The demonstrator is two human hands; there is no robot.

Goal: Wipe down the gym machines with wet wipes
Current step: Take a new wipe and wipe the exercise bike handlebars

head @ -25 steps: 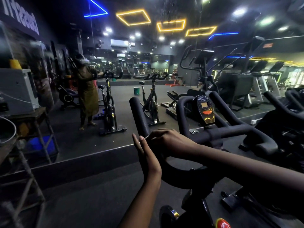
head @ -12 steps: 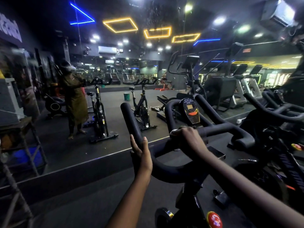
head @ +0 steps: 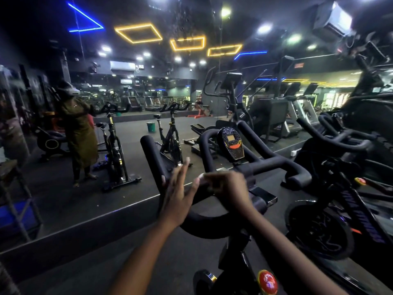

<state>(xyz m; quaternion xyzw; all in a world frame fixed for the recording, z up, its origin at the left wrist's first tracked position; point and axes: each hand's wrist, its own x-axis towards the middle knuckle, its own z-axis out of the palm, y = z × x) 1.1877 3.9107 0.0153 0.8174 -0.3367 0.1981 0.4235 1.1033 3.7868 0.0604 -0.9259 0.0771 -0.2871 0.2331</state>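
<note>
I stand at a black spin bike. Its handlebar [head: 153, 160] rises in padded horns around an oval console [head: 231, 143]. My left hand [head: 178, 194] is lifted just off the left horn, fingers straight and spread, blurred by motion. My right hand [head: 230, 187] curls over the cross part of the bar, right of the left hand. A pale scrap [head: 221, 169] shows at its fingertips; I cannot tell whether it is a wipe.
A mirror wall ahead reflects a person [head: 79, 133] beside a spin bike [head: 114, 150], a green bucket [head: 150, 127] and treadmills. A second bike [head: 340, 143] stands close on the right. A metal stand [head: 14, 188] is at the left, and a red knob [head: 268, 282] sits below.
My left hand has let go of the left horn and opened with straight fingers. My right hand stays curled on the bar. The view has shifted slightly.
</note>
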